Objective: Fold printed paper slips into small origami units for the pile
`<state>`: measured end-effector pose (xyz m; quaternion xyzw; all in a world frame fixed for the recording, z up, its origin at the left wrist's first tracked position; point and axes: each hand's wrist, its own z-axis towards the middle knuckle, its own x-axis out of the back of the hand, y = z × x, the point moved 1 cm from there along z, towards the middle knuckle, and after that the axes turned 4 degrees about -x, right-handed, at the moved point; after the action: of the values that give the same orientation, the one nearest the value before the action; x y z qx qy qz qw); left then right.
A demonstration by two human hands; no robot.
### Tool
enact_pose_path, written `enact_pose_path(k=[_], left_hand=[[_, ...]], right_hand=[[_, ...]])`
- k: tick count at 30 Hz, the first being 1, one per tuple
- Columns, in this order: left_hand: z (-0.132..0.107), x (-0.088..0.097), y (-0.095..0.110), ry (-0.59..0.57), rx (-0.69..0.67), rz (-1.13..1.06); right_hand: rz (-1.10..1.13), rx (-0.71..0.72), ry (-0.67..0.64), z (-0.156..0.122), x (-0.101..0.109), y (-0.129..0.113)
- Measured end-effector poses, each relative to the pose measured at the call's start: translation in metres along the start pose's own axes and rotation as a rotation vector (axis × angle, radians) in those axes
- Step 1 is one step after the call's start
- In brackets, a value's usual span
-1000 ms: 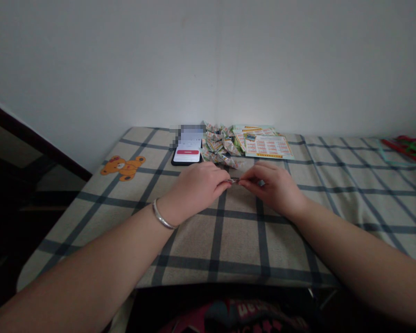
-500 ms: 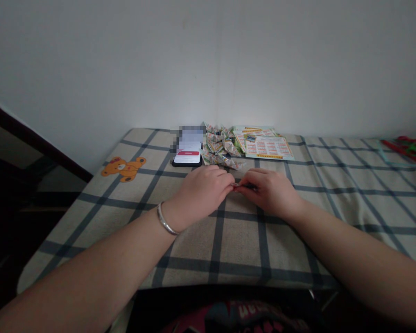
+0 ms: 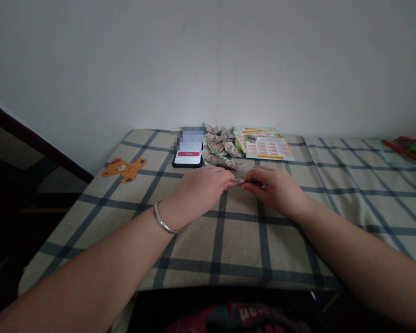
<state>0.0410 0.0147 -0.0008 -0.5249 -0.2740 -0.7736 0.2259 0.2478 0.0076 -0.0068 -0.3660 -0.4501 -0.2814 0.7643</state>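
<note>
While both hands, left (image 3: 204,188) and right (image 3: 276,189), pinch the small printed paper strip (image 3: 239,181) above the checked tabletop (image 3: 235,240), firm, even creasing seems wise.

- The worktop (image 3: 229,240) fills the lower middle of the frame.
- A phone (image 3: 188,151) lies at its far edge, centre frame.
- A heap of folded papers (image 3: 221,147) sits just right of the phone.
- Printed sheets (image 3: 265,144) lie right of the heap.
- Both hands meet below these, pinching a small paper piece (image 3: 238,181).

text: none legible | printed sheets (image 3: 267,147) — too small, maybe tables
</note>
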Motion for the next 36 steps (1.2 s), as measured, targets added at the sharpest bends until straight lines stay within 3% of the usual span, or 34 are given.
enact_pose_path(k=[5,10,18,22,29,36], left_hand=[[-0.001,0.001,-0.006,-0.031,0.071,-0.033],[-0.002,0.009,-0.002,-0.062,0.183,0.071],[-0.002,0.012,0.0,-0.083,0.227,0.169],[-0.002,0.013,-0.001,-0.079,0.272,0.242],[-0.002,0.012,0.002,-0.088,0.276,0.217],[-0.002,0.013,-0.004,0.017,0.355,0.222]], right_hand=[[0.003,-0.072,-0.019,0.001,0.001,0.004],[0.026,-0.179,-0.059,0.002,0.002,0.005],[0.09,-0.32,-0.005,0.003,0.005,0.009],[0.084,-0.276,0.011,0.003,0.004,0.015],[0.103,-0.236,0.162,0.006,0.005,0.027],[0.206,-0.242,0.189,0.006,0.002,0.03]])
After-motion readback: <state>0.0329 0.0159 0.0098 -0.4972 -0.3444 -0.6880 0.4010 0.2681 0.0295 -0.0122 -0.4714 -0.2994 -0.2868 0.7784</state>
